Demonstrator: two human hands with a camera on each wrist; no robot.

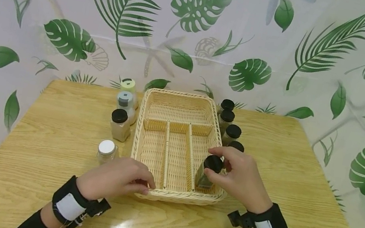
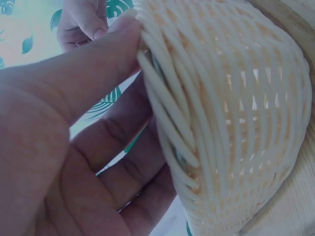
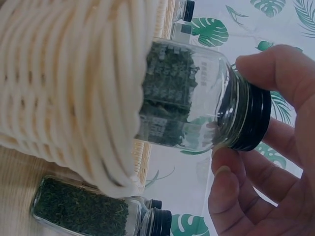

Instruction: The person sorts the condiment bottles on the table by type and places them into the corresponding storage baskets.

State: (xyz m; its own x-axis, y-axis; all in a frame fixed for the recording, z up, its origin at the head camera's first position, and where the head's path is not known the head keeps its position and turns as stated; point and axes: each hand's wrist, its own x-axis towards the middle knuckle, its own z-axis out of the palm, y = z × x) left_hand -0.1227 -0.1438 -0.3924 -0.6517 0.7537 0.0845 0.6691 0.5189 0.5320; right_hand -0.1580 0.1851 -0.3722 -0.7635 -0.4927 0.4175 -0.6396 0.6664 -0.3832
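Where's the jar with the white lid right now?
In the head view, the white-lidded jar stands on the table left of the wicker basket, partly hidden behind the left hand, nearer the camera than that side's black-lidded jar.

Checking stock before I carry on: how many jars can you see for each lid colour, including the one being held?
Black-lidded jars: 6, counting the one in the right hand
White-lidded jar: 1
Pale blue-grey-lidded jar: 1
Yellow-green-lidded jar: 1
Total: 9 jars
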